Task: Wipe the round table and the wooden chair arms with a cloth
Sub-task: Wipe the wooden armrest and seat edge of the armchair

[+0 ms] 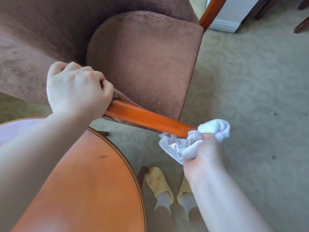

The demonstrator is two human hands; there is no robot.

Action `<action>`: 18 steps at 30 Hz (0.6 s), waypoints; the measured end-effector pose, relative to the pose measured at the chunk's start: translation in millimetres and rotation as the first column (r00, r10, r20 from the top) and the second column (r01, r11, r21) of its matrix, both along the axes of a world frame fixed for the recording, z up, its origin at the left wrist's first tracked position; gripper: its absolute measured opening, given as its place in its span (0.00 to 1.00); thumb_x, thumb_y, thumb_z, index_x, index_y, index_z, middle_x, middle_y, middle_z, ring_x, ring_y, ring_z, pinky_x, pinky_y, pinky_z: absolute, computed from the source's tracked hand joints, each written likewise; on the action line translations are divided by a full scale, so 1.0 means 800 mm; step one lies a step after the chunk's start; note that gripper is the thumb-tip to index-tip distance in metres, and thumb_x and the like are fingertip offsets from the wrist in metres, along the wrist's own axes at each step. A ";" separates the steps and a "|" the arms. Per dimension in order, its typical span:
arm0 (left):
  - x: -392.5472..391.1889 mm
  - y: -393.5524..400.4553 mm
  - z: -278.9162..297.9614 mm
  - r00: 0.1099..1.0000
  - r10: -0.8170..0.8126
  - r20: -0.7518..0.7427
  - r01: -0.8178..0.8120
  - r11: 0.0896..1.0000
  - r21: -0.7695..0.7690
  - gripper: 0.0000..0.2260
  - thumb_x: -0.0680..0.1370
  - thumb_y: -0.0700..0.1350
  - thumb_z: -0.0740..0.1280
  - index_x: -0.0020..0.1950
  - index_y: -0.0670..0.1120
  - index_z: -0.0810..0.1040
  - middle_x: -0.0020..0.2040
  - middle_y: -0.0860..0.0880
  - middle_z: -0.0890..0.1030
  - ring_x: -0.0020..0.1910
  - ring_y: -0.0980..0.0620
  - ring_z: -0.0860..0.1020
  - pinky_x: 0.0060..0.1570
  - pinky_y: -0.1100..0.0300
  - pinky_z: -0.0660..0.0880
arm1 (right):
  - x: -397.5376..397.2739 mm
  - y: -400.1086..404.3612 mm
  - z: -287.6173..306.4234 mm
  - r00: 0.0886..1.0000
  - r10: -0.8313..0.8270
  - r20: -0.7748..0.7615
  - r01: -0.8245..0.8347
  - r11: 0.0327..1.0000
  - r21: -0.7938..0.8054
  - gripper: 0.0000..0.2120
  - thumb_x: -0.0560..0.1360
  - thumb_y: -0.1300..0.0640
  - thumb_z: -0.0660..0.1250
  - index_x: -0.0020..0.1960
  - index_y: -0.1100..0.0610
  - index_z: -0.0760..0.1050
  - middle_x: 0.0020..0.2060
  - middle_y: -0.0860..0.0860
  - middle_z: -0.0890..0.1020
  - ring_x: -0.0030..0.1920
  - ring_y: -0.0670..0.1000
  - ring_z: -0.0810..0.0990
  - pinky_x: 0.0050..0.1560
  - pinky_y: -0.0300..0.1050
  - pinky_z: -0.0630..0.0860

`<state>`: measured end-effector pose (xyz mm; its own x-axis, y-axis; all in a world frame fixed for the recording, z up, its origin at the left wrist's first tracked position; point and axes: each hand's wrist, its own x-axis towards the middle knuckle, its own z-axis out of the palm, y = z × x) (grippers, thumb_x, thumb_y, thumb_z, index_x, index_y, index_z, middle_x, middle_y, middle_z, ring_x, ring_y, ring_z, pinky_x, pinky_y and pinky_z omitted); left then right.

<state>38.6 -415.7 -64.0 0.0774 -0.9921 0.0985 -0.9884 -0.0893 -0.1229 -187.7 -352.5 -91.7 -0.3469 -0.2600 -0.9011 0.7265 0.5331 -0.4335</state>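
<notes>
The upholstered armchair stands on the patterned carpet, with the round table just beside its near side. The near wooden chair arm runs between both hands. The left hand is closed around its upper end. The right hand is clenched on a bunched white cloth, which touches the arm's lower tip.

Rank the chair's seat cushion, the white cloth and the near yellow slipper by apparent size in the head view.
1. Brown upholstered seat cushion, by far the largest.
2. Crumpled white cloth and left yellow slipper: similar, unranked; the cloth is bunched in the right hand and nearer the camera.
</notes>
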 end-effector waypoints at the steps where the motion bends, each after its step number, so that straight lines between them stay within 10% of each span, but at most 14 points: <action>1: -0.001 0.001 0.002 1.000 0.007 -0.001 -0.007 1.000 0.004 0.20 0.76 0.50 0.52 0.38 0.48 0.82 0.39 0.48 0.82 0.45 0.43 0.77 0.55 0.49 0.64 | 0.018 0.004 0.014 0.971 0.126 -0.205 -0.136 0.990 -0.035 0.12 0.74 0.63 0.53 0.51 0.50 0.69 0.37 0.54 0.77 0.38 0.55 0.79 0.38 0.47 0.75; 5: 0.004 0.002 0.000 1.000 0.012 0.010 -0.012 1.000 0.026 0.19 0.76 0.50 0.54 0.36 0.49 0.82 0.37 0.49 0.82 0.43 0.45 0.77 0.54 0.51 0.63 | 0.109 0.030 0.025 0.288 0.386 -0.876 -0.769 0.639 0.029 0.19 0.72 0.63 0.57 0.61 0.51 0.74 0.68 0.54 0.72 0.69 0.57 0.69 0.64 0.55 0.70; 12: 0.007 0.002 -0.001 1.000 0.005 0.014 -0.006 0.998 0.054 0.21 0.77 0.50 0.51 0.36 0.49 0.82 0.37 0.50 0.82 0.43 0.45 0.77 0.54 0.52 0.63 | 0.068 0.035 -0.030 -0.377 0.026 -0.926 -0.922 0.086 0.377 0.22 0.76 0.58 0.64 0.68 0.49 0.64 0.67 0.60 0.73 0.71 0.58 0.68 0.68 0.59 0.68; 14: 0.004 0.002 0.000 0.999 0.004 0.033 -0.007 0.996 0.085 0.21 0.78 0.51 0.50 0.37 0.51 0.81 0.39 0.51 0.82 0.45 0.46 0.78 0.55 0.50 0.65 | -0.008 0.037 -0.044 -0.393 0.078 -0.916 -0.914 0.075 0.398 0.20 0.76 0.57 0.64 0.66 0.50 0.66 0.64 0.61 0.76 0.68 0.61 0.73 0.65 0.57 0.73; 18: 0.002 0.000 0.000 0.999 0.010 0.035 -0.013 0.997 0.081 0.21 0.78 0.51 0.51 0.38 0.51 0.81 0.40 0.51 0.82 0.46 0.46 0.78 0.55 0.50 0.65 | 0.000 0.016 -0.033 0.027 0.608 -0.794 -0.746 0.541 0.389 0.16 0.73 0.58 0.57 0.60 0.52 0.73 0.57 0.54 0.78 0.61 0.59 0.73 0.57 0.53 0.70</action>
